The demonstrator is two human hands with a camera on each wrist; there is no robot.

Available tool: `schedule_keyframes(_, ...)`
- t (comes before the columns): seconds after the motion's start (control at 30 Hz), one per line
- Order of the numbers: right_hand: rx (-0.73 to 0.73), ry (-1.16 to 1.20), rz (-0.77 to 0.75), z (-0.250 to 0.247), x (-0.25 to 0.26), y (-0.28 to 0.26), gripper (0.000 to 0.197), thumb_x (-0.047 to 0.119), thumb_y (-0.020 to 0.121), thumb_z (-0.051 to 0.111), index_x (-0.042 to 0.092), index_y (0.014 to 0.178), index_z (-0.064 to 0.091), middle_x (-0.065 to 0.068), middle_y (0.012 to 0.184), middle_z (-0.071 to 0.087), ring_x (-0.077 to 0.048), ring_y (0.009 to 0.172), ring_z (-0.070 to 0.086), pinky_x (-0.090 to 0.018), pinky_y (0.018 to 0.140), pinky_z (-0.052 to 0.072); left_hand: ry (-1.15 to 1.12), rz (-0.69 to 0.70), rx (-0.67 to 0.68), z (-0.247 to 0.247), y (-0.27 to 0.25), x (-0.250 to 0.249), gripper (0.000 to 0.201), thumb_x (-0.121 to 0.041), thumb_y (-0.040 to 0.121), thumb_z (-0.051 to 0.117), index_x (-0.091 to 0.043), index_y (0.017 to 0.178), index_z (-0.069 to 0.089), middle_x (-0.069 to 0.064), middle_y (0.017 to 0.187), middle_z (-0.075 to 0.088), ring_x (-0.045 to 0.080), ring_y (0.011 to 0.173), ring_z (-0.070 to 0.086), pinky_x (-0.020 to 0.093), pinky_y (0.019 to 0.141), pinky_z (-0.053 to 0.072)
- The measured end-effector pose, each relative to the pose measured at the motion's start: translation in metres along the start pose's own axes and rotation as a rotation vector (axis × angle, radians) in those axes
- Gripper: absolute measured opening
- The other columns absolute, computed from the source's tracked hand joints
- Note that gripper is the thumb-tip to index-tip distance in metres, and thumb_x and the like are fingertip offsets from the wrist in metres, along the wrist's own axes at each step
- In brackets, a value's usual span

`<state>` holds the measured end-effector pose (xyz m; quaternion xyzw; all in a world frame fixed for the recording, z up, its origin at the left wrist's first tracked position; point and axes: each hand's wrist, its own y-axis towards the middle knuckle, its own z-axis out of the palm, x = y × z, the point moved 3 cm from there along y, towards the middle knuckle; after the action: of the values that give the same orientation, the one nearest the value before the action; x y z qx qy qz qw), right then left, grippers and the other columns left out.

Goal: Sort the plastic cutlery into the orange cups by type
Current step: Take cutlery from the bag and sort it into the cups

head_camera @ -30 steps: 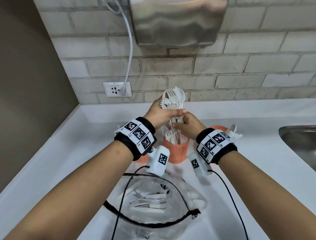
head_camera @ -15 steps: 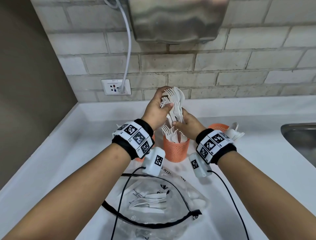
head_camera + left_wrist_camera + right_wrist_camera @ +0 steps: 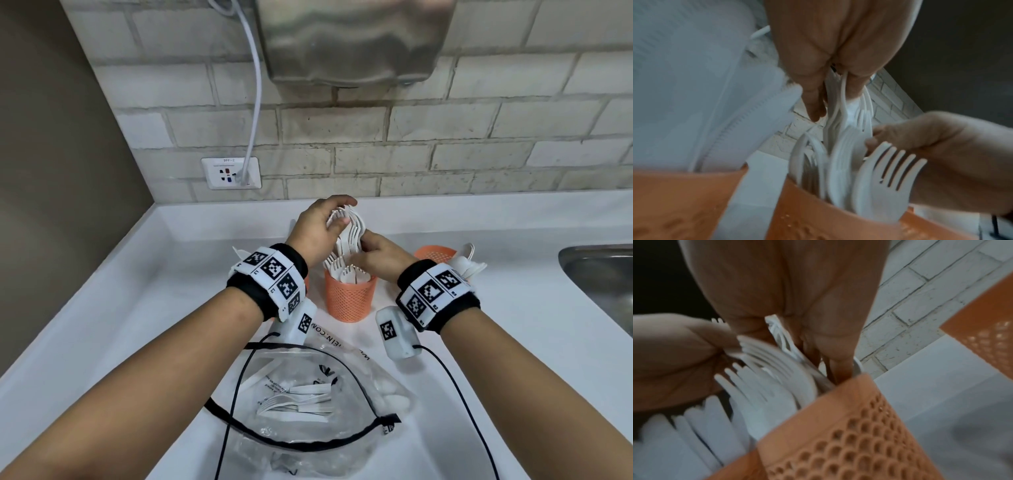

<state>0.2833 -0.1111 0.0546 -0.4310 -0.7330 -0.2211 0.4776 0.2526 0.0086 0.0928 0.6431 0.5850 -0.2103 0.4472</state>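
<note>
Already well advanced: the middle orange cup holds many forks, and both grips, left hand and right hand, clasp a fork bundle with its handles entering that cup. Spoons stand in the right cup. Left to sort: forks in the clear bag on the worktop. Wrist cables cross the bag.

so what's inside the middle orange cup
White plastic forks stand tines-up in the middle orange cup. Both the left hand and the right hand hold a bunch of forks above it. The handles and cup bottom are hidden.
</note>
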Motion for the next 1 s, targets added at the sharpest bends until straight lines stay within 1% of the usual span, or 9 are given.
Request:
schedule_keyframes(0.1, -0.079, -0.053, -0.045, -0.003, 0.005, -0.004, 0.051, -0.003, 0.082, 0.051, 0.016, 0.130, 0.046, -0.012, 0.117, 0.062, -0.029, 0.108, 0.060, -0.042, 0.097, 0.049, 0.136, 0.018, 0.050, 0.000, -0.001, -0.001, 0.030, -0.005, 0.089, 0.057, -0.012, 0.118, 0.063, 0.012, 0.125, 0.058, 0.023, 0.117, 0.054, 0.017, 0.095, 0.035)
schedule_keyframes(0.2, -0.262, -0.096, -0.162, -0.007, 0.010, -0.010, 0.059, -0.007, 0.085, 0.046, 0.012, 0.140, 0.037, -0.013, 0.127, 0.056, -0.029, 0.104, 0.060, -0.035, 0.092, 0.050, 0.340, -0.046, 0.236, 0.011, -0.004, -0.001, 0.037, -0.010, 0.091, 0.057, -0.017, 0.127, 0.058, 0.011, 0.131, 0.054, 0.024, 0.124, 0.049, 0.026, 0.103, 0.037)
schedule_keyframes(0.33, -0.398, -0.177, -0.228, -0.013, 0.010, -0.018, 0.037, -0.004, 0.086, 0.053, 0.007, 0.121, 0.060, -0.012, 0.114, 0.066, -0.019, 0.092, 0.062, -0.032, 0.089, 0.052, 0.518, -0.059, 0.373, 0.015, -0.006, -0.005, 0.045, -0.017, 0.093, 0.053, -0.021, 0.137, 0.046, 0.011, 0.134, 0.046, 0.026, 0.127, 0.045, 0.034, 0.105, 0.039)
schedule_keyframes(0.47, -0.411, -0.170, -0.210, -0.015, 0.008, -0.020, 0.033, 0.000, 0.086, 0.058, 0.007, 0.118, 0.064, -0.010, 0.107, 0.069, -0.012, 0.080, 0.058, -0.009, 0.068, 0.046, 0.622, -0.043, 0.314, 0.011, -0.012, -0.006, 0.043, -0.032, 0.091, 0.054, -0.029, 0.134, 0.050, 0.004, 0.136, 0.041, 0.023, 0.128, 0.041, 0.037, 0.106, 0.036)
schedule_keyframes(0.53, -0.452, -0.166, -0.194, -0.016, 0.006, -0.018, 0.031, -0.001, 0.084, 0.059, 0.005, 0.114, 0.066, -0.012, 0.108, 0.070, -0.016, 0.083, 0.062, -0.016, 0.073, 0.046, 0.645, -0.011, 0.199, 0.009, -0.015, -0.010, 0.038, -0.038, 0.091, 0.053, -0.030, 0.128, 0.055, 0.003, 0.129, 0.050, 0.021, 0.123, 0.046, 0.037, 0.103, 0.033)
schedule_keyframes(0.63, -0.505, -0.125, -0.166, -0.018, 0.000, -0.016, 0.022, 0.001, 0.083, 0.063, 0.000, 0.104, 0.070, -0.018, 0.102, 0.071, -0.021, 0.079, 0.063, -0.024, 0.075, 0.048, 0.518, 0.010, 0.063, 0.001, -0.015, -0.016, 0.025, -0.026, 0.092, 0.055, -0.022, 0.114, 0.067, 0.005, 0.113, 0.064, 0.023, 0.106, 0.059, 0.032, 0.092, 0.046)
schedule_keyframes(0.77, -0.488, -0.132, -0.148, -0.018, -0.002, -0.015, 0.016, 0.001, 0.084, 0.062, -0.001, 0.096, 0.072, -0.018, 0.095, 0.072, -0.016, 0.074, 0.059, -0.023, 0.074, 0.047, 0.580, -0.066, 0.171, 0.004, -0.010, -0.010, 0.027, -0.017, 0.093, 0.052, -0.020, 0.115, 0.067, 0.008, 0.112, 0.066, 0.025, 0.104, 0.061, 0.029, 0.089, 0.049)
schedule_keyframes(0.9, -0.486, -0.146, -0.108, -0.018, -0.001, -0.016, 0.018, 0.004, 0.085, 0.060, 0.002, 0.098, 0.072, -0.015, 0.097, 0.072, -0.015, 0.075, 0.059, -0.019, 0.072, 0.045, 0.648, -0.062, 0.317, 0.008, -0.010, -0.008, 0.030, -0.021, 0.096, 0.046, -0.020, 0.121, 0.062, 0.009, 0.121, 0.058, 0.027, 0.115, 0.054, 0.035, 0.096, 0.046)
schedule_keyframes(1.0, -0.488, -0.210, -0.110, -0.016, -0.002, -0.019, 0.023, 0.007, 0.088, 0.055, 0.003, 0.105, 0.070, -0.012, 0.105, 0.071, -0.014, 0.077, 0.060, -0.008, 0.068, 0.038, 0.697, -0.023, 0.263, 0.001, -0.015, -0.010, 0.034, -0.025, 0.094, 0.051, -0.022, 0.127, 0.057, 0.007, 0.128, 0.048, 0.024, 0.122, 0.045, 0.034, 0.102, 0.040)
